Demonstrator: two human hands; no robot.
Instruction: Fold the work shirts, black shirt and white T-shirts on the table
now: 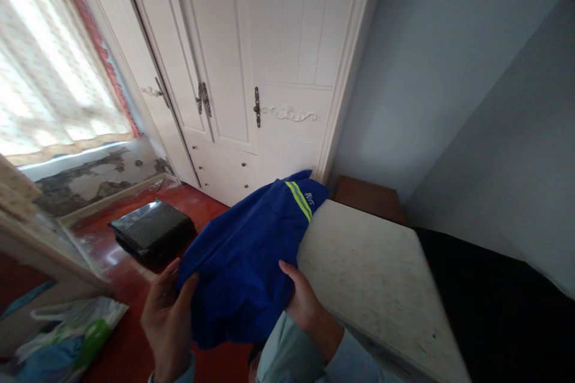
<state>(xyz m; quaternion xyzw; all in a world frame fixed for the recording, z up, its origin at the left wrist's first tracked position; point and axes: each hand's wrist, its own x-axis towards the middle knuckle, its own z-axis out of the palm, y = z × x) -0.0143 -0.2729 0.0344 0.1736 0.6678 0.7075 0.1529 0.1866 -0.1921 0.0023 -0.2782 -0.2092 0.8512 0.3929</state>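
Note:
A blue work garment (251, 251) with a yellow-green and grey reflective stripe and small white print hangs between my two hands. My left hand (171, 311) pinches its left edge between thumb and fingers. At the garment's right edge, my right hand (305, 299) grips the cloth, its thumb on top and its fingers hidden beneath. The striped far end of the garment reaches the corner of a pale, stained tabletop-like surface (368, 263). Folds hide whether it is a jacket or trousers.
A white wardrobe (296, 42) with dark handles stands ahead. On the red floor (130, 293) lies a black case-like object (153, 227). Plastic bags (67, 335) sit lower left. Beyond the pale surface is a brown wooden box-like piece (371, 196); black cloth (494, 299) lies right.

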